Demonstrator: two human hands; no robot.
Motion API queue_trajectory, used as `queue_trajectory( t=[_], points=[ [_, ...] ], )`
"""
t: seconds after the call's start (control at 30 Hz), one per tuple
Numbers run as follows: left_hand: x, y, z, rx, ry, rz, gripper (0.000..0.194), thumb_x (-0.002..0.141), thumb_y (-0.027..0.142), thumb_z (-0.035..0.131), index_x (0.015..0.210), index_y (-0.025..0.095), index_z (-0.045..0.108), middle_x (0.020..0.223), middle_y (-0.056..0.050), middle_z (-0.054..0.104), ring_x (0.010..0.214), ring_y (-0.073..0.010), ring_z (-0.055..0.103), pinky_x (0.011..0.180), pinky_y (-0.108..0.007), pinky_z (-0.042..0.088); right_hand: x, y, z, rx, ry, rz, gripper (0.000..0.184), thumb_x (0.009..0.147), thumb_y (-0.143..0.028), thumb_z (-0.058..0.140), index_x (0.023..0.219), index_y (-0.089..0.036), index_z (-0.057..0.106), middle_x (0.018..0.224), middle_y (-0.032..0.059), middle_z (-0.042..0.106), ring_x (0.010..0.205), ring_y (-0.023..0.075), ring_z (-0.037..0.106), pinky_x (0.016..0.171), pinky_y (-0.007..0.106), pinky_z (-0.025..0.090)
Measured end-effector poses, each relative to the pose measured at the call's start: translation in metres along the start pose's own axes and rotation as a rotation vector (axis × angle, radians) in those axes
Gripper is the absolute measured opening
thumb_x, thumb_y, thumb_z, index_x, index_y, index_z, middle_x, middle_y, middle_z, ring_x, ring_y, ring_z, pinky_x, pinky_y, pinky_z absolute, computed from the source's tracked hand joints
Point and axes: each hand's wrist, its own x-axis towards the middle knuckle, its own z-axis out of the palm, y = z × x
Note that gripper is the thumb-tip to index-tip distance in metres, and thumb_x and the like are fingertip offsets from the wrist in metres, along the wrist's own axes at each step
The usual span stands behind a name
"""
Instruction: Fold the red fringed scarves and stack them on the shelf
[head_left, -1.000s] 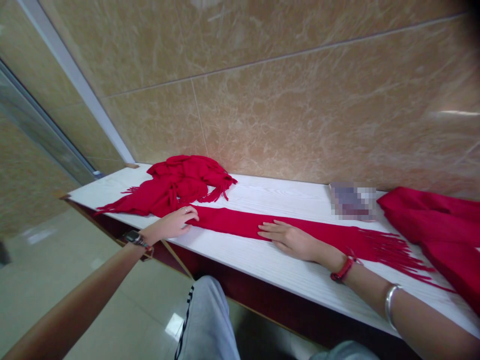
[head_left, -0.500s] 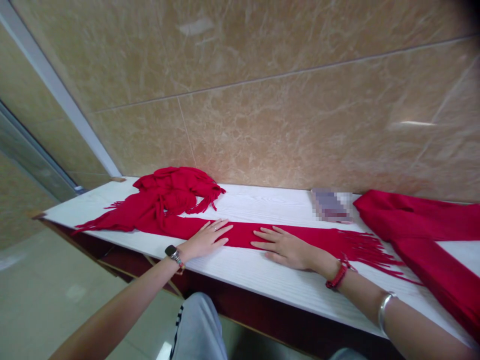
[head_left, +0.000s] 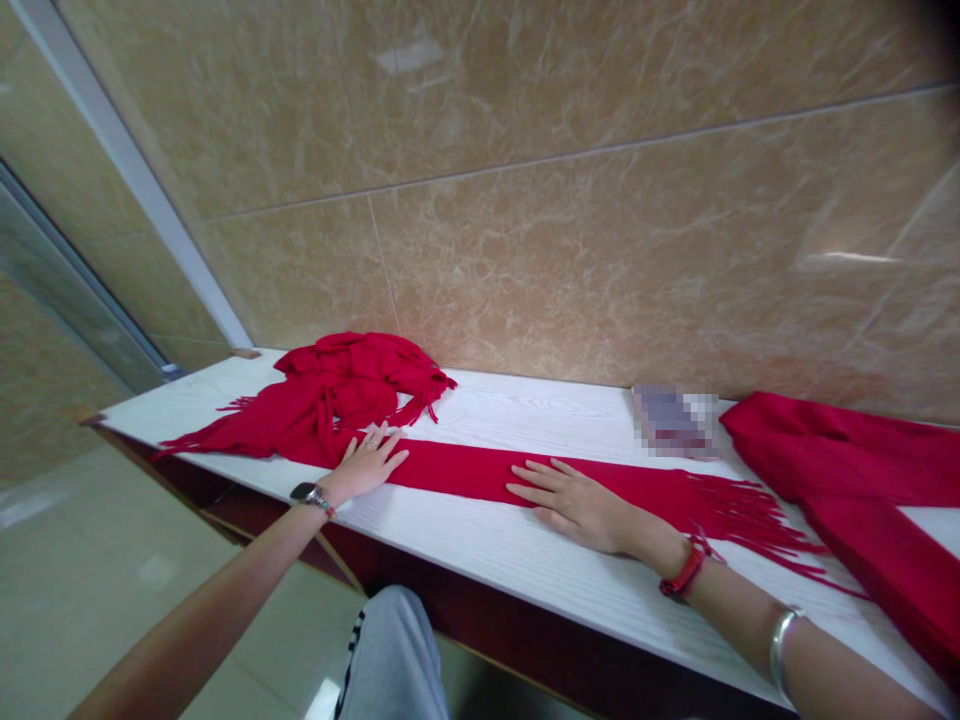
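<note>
A long red scarf (head_left: 465, 468) lies stretched flat along a white table (head_left: 495, 545), its fringe trailing to the right. My left hand (head_left: 366, 463) rests open and flat on the scarf's left stretch, near where it meets a bunched heap of red scarf (head_left: 337, 395). My right hand (head_left: 574, 500) lies open, fingers spread, pressing the scarf's middle. A dark watch is on my left wrist. A red band and a silver bangle are on my right arm.
More red cloth (head_left: 847, 480) lies at the table's right end. A small blurred flat object (head_left: 675, 420) sits by the marble wall (head_left: 570, 230). The table's front edge drops to a tiled floor (head_left: 97, 590); my grey-trousered knee (head_left: 390, 660) is below.
My left hand has slid back to the left along the scarf, away from my right hand. The right hand has stayed flat on the cloth.
</note>
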Motion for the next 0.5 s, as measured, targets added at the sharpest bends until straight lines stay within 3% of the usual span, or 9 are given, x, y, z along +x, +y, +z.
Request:
queue_trajectory(
  t=[0.07,0.17,0.27,0.33,0.5],
  points=[
    [-0.007,0.023,-0.003,0.007,0.055,0.082,0.059,0.089,0.053,0.025,0.139,0.021,0.026,0.148,-0.011,0.011,0.134,-0.0327,0.010,0.102,-0.054,0.016,0.000,0.000,0.001,0.000,0.005,-0.007,0.045,0.094,-0.040,0.023,0.137,-0.030,0.029,0.144,0.0032,0.029,0.133,0.0201,0.019,0.107,0.048,0.012],
    [-0.012,0.054,-0.006,-0.016,0.114,0.331,0.056,0.090,0.050,0.029,0.140,0.024,0.024,0.149,-0.008,0.011,0.135,-0.0283,0.012,0.105,-0.048,0.018,0.000,0.000,-0.001,-0.012,0.020,-0.011,0.045,0.094,-0.040,0.024,0.137,-0.030,0.028,0.145,0.0040,0.026,0.134,0.0210,0.017,0.107,0.050,0.011],
    [-0.010,0.066,-0.004,-0.023,0.132,0.559,0.047,0.093,0.039,0.029,0.138,0.027,0.027,0.147,-0.004,0.021,0.134,-0.0204,0.017,0.107,-0.040,0.019,-0.003,0.001,-0.005,-0.035,0.051,0.036,0.046,0.094,-0.040,0.023,0.138,-0.029,0.026,0.146,0.0043,0.021,0.134,0.0217,0.015,0.107,0.050,0.011],
    [-0.007,0.065,-0.001,-0.014,0.145,0.618,0.044,0.093,0.034,0.029,0.136,0.027,0.032,0.145,-0.003,0.027,0.134,-0.0185,0.020,0.107,-0.038,0.019,-0.004,0.000,-0.009,-0.046,0.079,0.073,0.046,0.094,-0.039,0.022,0.139,-0.028,0.025,0.147,0.0051,0.020,0.134,0.0221,0.013,0.107,0.051,0.012],
    [-0.004,0.063,0.004,-0.023,0.186,0.612,0.043,0.092,0.034,0.031,0.135,0.025,0.034,0.144,-0.003,0.030,0.131,-0.0184,0.025,0.106,-0.038,0.022,0.012,-0.012,-0.009,-0.052,0.129,0.177,0.052,0.093,-0.043,0.022,0.139,-0.019,0.025,0.145,0.0104,0.023,0.134,0.0232,0.015,0.107,0.050,0.015]
  ],
)
